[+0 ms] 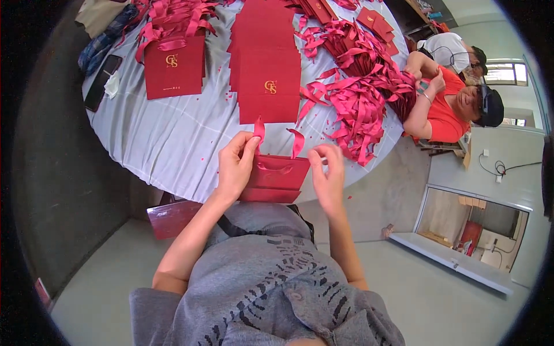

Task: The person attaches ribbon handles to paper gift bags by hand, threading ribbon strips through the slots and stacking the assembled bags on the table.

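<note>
A dark red paper gift bag (pixel 280 177) stands at the table's near edge, against my body, with a pink ribbon handle across its near face. Two loose ribbon ends rise from its far side. My left hand (pixel 235 164) pinches the left pink ribbon end (pixel 259 130) between thumb and fingertips. Just right of the bag, my right hand (pixel 329 176) has its thumb and fingers curled together; a small pale sliver shows there, too small to name. The right ribbon end (pixel 297 142) stands up free, apart from that hand.
Overlapping flat red bags (pixel 268 75) lie ahead on the white-covered round table (pixel 167 135). Finished-looking bags (pixel 174 72) with ribbons lie left, near a dark phone (pixel 103 83) and crumpled tissue (pixel 112 85). Ribboned bags (pixel 358 109) heap up right. Beyond sits a co-worker in red (pixel 444 109).
</note>
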